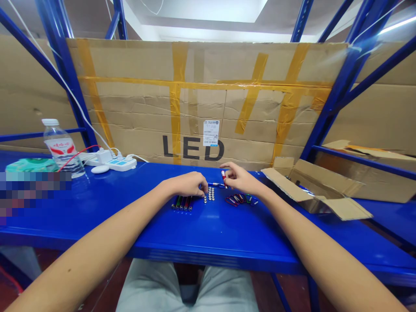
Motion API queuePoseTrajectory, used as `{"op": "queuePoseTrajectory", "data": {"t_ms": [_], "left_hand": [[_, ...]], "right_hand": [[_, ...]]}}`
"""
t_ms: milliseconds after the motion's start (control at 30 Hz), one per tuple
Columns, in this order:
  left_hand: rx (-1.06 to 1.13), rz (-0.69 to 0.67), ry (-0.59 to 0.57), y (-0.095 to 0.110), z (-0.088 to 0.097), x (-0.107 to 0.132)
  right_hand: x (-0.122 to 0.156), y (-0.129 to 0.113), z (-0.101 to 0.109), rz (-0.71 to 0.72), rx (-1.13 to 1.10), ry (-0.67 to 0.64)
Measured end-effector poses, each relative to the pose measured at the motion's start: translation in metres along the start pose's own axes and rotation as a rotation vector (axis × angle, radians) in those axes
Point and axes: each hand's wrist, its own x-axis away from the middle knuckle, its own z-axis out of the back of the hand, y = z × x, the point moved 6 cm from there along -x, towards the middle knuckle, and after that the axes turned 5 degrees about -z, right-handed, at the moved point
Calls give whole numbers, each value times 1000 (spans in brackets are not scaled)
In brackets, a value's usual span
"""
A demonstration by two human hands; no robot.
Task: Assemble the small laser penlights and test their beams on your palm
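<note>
My left hand (186, 184) rests on the blue steel bench with its fingers curled over one end of a slim blue mini flashlight (216, 185). My right hand (242, 180) pinches a small red cylinder (223, 177), probably another flashlight, between thumb and fingers. Just below the left fingertips stand small silver button cells (211, 193) in a tight group. Several metal mini flashlights (181, 203) lie side by side to the left of them. Under my right hand lies a tangle of coloured carabiner key clips (240, 199).
An open cardboard box (312, 186) stands on the bench at right. Farther left are a white power strip (121, 164) with plugged-in cables, a white mouse (100, 169), a water bottle (61, 147) and a teal packet (32, 165). Taped cardboard (195, 112) backs the bench.
</note>
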Motion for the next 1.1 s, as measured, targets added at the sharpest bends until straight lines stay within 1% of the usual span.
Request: {"op": "queuePoseTrajectory", "data": {"t_ms": [100,267,367,467,533,567,700,767,800,933,1100], "left_hand": [[-65,-40,-14,1,-1,-1],[-114,-106,-30,6,-7,-4],[-145,-78,-43,5,-10,-4],[-137,-31,-37,1,-8,-3],[-135,-37,4,1,-3,-1],[-135,-48,43,3,0,-1],[-76,-114,280,13,11,-2],[-54,-177,373,20,11,-3],[-54,-213,401,23,9,-4],[-70,-282,438,31,2,-6],[-106,-314,397,31,2,-5]], "right_hand": [[-1,1,-2,-15,6,-27],[-3,2,-1,-1,100,-10],[-3,3,-3,11,126,-34],[-2,6,-8,3,167,-109],[-2,8,-11,-17,200,-156],[-2,9,-12,-28,214,-174],[0,10,-15,-50,237,-218],[2,9,-18,-60,222,-254],[3,8,-20,-67,208,-273],[6,7,-23,-93,159,-304],[6,6,-23,-83,123,-312]]}}
